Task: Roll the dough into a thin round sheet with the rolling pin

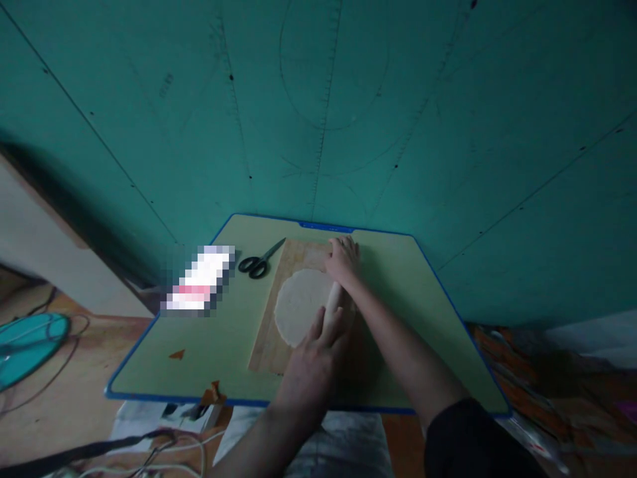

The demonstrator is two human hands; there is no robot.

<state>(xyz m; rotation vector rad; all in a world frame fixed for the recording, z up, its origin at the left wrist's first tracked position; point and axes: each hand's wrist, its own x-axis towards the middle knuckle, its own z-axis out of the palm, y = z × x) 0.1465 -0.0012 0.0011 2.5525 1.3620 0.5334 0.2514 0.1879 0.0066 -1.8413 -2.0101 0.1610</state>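
Observation:
A round, flat sheet of dough [301, 307] lies on a wooden board [269, 342]. Across its right side runs a pale rolling pin [331, 307], pointing away from me. My left hand [314, 358] is closed around the pin's near end. At the far end, my right hand [343, 260] grips the pin with its fingers curled over the upper part of the board. My hands and right forearm hide both ends of the pin and the dough's right edge.
Black-handled scissors [259, 264] lie left of the board, near a blurred-out rectangular item [202, 279]. Small brown scraps [178, 355] sit on the blue-edged table [432, 318]. A green wall [318, 119] rises behind it. Cables [189, 441] trail below at the left.

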